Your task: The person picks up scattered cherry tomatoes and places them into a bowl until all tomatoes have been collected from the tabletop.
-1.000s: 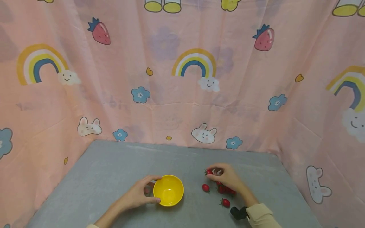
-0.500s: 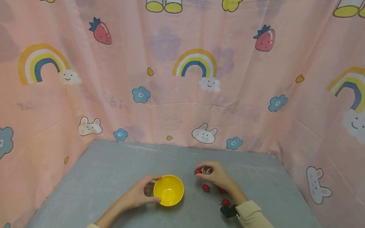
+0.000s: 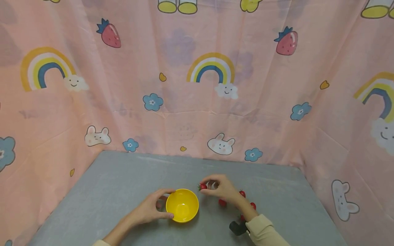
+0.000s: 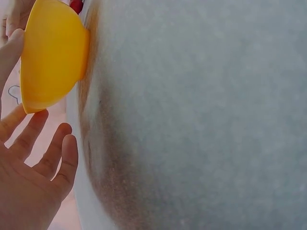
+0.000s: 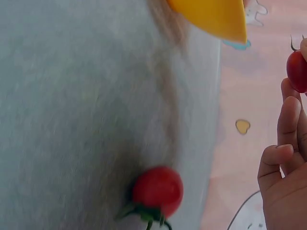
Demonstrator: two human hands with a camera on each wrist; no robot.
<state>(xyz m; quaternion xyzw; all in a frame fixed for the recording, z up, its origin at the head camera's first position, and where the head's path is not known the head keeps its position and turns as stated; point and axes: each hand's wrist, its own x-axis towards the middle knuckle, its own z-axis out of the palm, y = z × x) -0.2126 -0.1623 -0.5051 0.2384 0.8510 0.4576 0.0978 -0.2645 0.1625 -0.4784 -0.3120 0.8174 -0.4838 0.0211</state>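
A small yellow bowl [image 3: 182,205] sits on the grey table, its rim held at the left side between the thumb and fingers of my left hand [image 3: 150,207]. The left wrist view shows the bowl [image 4: 53,57] from the side, some fingers spread below it. To the bowl's upper right, my right hand [image 3: 222,188] pinches a red cherry tomato [image 3: 203,187] with a green stem, held above the table. In the right wrist view this tomato [image 5: 297,72] is cut off by the frame edge. Another cherry tomato [image 5: 158,191] lies on the table there.
Several more cherry tomatoes [image 3: 253,205] lie on the table [image 3: 147,174] below and beside my right forearm, which partly hides them. A black wrist camera [image 3: 237,228] is strapped at my right sleeve. Pink printed curtain [image 3: 172,130] encloses the table's back and sides.
My right hand has moved left with the pinched cherry tomato, closer to the bowl, uncovering tomatoes on the right. The left hand and bowl have stayed in place.
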